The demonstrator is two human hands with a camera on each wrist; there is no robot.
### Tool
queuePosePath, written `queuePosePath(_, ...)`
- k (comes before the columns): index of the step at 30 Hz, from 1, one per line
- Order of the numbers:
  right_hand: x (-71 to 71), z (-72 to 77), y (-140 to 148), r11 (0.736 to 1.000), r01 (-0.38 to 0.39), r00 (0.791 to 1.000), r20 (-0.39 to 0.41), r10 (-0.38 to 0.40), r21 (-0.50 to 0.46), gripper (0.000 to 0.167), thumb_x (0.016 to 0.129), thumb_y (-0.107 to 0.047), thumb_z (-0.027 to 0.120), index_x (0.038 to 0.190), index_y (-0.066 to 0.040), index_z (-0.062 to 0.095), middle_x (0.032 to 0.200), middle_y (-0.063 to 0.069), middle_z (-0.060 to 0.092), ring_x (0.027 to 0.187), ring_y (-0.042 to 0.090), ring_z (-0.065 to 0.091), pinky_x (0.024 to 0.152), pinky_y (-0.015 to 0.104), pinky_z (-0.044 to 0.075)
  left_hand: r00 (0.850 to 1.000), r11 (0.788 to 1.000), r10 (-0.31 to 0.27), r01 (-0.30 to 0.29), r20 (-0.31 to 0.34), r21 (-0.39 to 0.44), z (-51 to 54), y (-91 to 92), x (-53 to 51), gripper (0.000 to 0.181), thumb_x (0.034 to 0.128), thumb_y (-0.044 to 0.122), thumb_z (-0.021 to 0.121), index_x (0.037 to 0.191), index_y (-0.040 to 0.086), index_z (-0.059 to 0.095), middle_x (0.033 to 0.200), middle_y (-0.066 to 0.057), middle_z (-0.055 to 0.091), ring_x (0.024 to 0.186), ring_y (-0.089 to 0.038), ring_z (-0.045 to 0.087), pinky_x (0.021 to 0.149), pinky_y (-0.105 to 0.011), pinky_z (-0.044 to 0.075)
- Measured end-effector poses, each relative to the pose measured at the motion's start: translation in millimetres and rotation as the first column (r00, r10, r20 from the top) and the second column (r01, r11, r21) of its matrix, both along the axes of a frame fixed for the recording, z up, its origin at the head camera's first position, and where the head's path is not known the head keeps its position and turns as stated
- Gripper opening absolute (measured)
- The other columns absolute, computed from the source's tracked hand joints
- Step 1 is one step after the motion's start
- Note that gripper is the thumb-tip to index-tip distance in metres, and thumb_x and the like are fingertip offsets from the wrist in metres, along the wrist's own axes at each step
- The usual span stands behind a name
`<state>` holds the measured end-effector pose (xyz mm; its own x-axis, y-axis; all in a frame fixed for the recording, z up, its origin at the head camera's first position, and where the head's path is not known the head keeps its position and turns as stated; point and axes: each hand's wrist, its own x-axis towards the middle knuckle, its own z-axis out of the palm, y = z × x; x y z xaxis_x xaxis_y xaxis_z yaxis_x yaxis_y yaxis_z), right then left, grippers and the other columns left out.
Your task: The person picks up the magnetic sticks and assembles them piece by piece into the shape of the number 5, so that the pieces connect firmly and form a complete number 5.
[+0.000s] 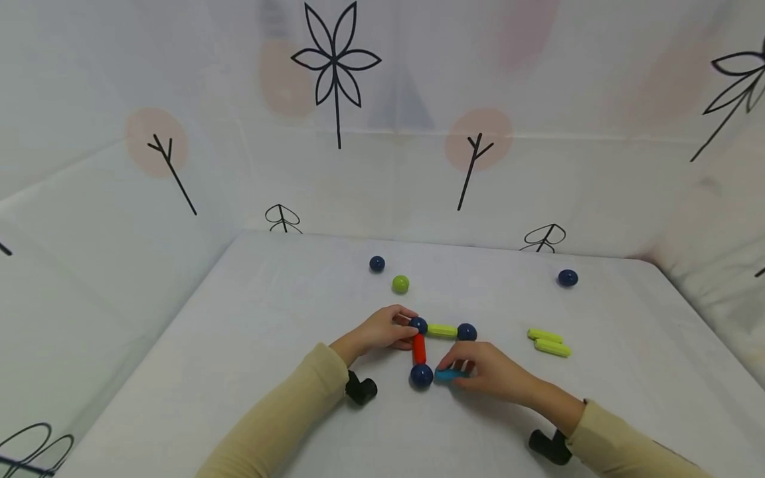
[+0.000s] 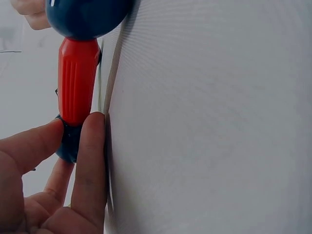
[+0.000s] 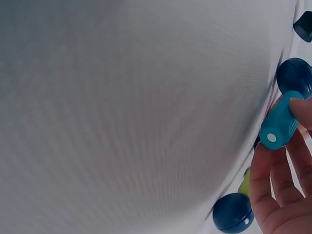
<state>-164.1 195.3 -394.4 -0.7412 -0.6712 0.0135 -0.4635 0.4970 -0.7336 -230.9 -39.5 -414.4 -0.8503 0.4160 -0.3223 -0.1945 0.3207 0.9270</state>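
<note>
My left hand (image 1: 385,328) pinches the dark blue ball (image 1: 418,324) at the corner of a joined shape. From that ball a red stick (image 1: 420,349) runs toward me to another blue ball (image 1: 421,376), and a lime stick (image 1: 442,330) runs right to a third blue ball (image 1: 467,332). In the left wrist view thumb and fingers (image 2: 91,161) hold the ball below the red stick (image 2: 78,80). My right hand (image 1: 493,373) grips a light blue stick (image 1: 451,375) just right of the near ball; its white-dotted end shows in the right wrist view (image 3: 280,122).
Farther back lie a blue ball (image 1: 377,264) and a green ball (image 1: 400,284); another blue ball (image 1: 568,278) is at the back right. Two lime sticks (image 1: 552,347) lie side by side on the right. White patterned cloth (image 1: 370,186) stands behind the table.
</note>
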Motion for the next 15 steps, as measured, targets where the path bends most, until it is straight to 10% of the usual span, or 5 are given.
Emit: queuePosePath(15,0.2,-0.4,-0.8,1.000,-0.023,1.000,-0.014,0.023,-0.009,0.023,0.084,0.000,0.074,0.106,-0.008,0.072,0.099,-0.005,0.069,0.087,0.008,0.060,0.077,0.026,0.054,1.000,0.999,0.030,-0.029,0.008,-0.037,3.9,-3.3,4.7,0.044,0.0946,0.010,0.069,0.132,0.005,0.046,0.112,-0.014,0.060,0.082,-0.021,0.068,0.074,-0.032,0.059)
